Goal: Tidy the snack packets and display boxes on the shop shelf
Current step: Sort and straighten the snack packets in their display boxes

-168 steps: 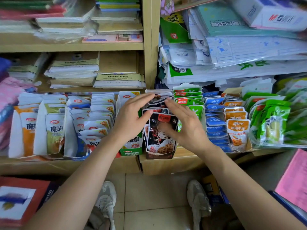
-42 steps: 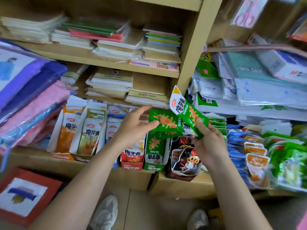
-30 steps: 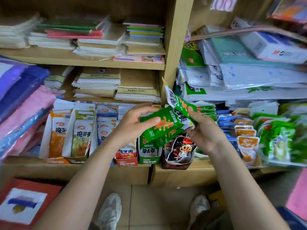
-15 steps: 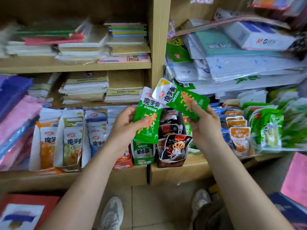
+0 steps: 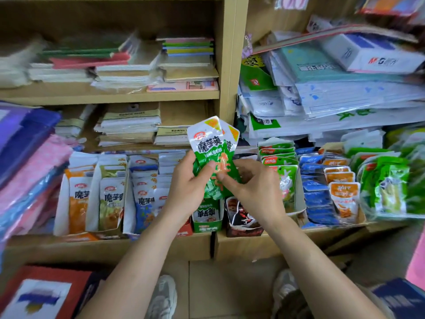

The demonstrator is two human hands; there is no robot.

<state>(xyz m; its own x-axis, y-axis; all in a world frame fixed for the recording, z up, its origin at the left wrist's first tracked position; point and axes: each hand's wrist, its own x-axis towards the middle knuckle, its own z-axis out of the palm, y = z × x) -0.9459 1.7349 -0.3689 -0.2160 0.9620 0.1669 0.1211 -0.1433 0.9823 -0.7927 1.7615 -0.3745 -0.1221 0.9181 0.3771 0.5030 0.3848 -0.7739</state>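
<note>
Both hands hold green packets (image 5: pixel 212 155) upright above the shelf (image 5: pixel 110 244), just over the green box (image 5: pixel 207 218). The left hand (image 5: pixel 187 187) grips them from the left with its thumb across the front; the right hand (image 5: pixel 255 185) pinches their lower right edge. It looks like two packets stacked, though blur hides the count. A dark box (image 5: pixel 243 221) sits just right of the green one

A small shop, selling both snacks and stationery. Wooden shelves (image 5: pixel 110 94) carry stacks of notebooks (image 5: pixel 188 48) and wrapped paper packs (image 5: pixel 358 93), while the lower shelf holds open display boxes (image 5: pixel 208 223) crammed with rows of many identical snack packets (image 5: pixel 343 192), set out as stock for sale.
</note>
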